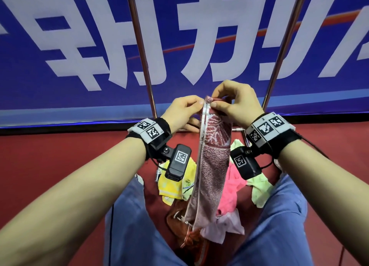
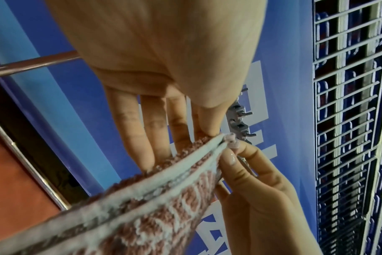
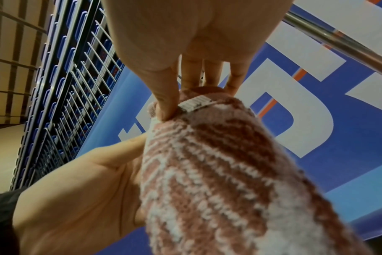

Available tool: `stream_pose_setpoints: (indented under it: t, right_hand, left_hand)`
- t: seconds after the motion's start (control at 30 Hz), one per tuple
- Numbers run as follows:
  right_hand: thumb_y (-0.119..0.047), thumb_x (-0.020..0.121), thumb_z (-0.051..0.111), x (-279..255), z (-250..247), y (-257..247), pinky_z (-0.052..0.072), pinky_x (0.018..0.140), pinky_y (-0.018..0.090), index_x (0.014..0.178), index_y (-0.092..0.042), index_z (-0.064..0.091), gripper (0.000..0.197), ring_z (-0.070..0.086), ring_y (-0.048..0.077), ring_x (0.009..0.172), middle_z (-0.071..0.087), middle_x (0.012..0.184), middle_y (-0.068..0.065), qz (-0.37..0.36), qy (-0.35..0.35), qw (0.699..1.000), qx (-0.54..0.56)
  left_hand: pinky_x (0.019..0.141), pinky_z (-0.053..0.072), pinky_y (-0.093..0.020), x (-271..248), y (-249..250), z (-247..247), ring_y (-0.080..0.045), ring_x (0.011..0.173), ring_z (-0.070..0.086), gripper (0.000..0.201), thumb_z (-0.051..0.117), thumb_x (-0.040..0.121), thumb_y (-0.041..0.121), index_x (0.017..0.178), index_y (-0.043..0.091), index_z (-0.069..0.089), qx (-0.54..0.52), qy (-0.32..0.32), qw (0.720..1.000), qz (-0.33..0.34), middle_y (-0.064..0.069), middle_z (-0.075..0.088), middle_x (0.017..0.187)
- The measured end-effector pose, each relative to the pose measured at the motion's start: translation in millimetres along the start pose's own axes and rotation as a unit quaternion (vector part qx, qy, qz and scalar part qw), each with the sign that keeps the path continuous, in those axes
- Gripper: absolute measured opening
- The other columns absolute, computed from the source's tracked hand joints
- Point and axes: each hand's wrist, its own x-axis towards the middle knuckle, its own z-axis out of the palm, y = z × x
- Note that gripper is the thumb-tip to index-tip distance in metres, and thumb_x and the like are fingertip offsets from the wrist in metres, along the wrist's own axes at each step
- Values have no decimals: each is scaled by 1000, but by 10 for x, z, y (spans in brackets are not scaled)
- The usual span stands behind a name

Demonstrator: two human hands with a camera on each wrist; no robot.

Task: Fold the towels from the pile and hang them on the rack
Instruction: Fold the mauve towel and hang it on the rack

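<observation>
Both hands, left hand [image 1: 182, 111] and right hand [image 1: 235, 104], pinch the pink towel [image 1: 211, 158] at its top corners; looks light, floppy terry, so hold the hem.

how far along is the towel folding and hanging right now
Early on, it seems. Done: no towel shows on the rack in these views. In hand: the left hand and right hand pinch the top edge of a doubled pink patterned towel, hanging lengthwise. Left: hanging it, plus the pile of towels on the floor.
</observation>
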Motion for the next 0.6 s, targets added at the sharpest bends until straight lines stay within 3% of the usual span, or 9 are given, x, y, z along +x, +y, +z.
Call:
stream_pose_setpoints:
  t: [0.17,0.27,0.4,0.6]
  right_hand:
    - [-13,74,79,-36,-19,-14,53,77,31,79,-19,68,14,65,10,78,69,78,-9,-10,-15,1000,-12]
    - [-19,68,82,-34,-37,-4,55,84,39,76,-20,68,16,68,15,85,71,83,-4,-8,-14,1000,8]
    - [-12,69,83,-18,-45,-25,53,88,28,75,-20,69,17,67,14,91,72,93,-3,0,0,1000,-14]
    - [-13,69,82,-18,-38,-55,55,86,37,72,-28,68,21,68,16,88,72,89,0,7,19,999,-27]
  left_hand:
    - [56,58,-32,-4,-9,-8,-18,63,62,15,51,104,21,98,18,65,25,2,999,42,-2,67,82]
    - [51,58,-30,0,-14,-15,-27,71,60,14,50,104,21,98,16,62,42,19,997,59,-11,63,89]
    - [46,55,-26,-25,0,1,-30,73,62,13,50,104,19,97,17,61,47,15,996,72,-16,61,93]
    - [50,56,-31,-48,33,1,-28,69,64,13,59,100,29,90,20,63,42,2,996,83,-19,65,90]
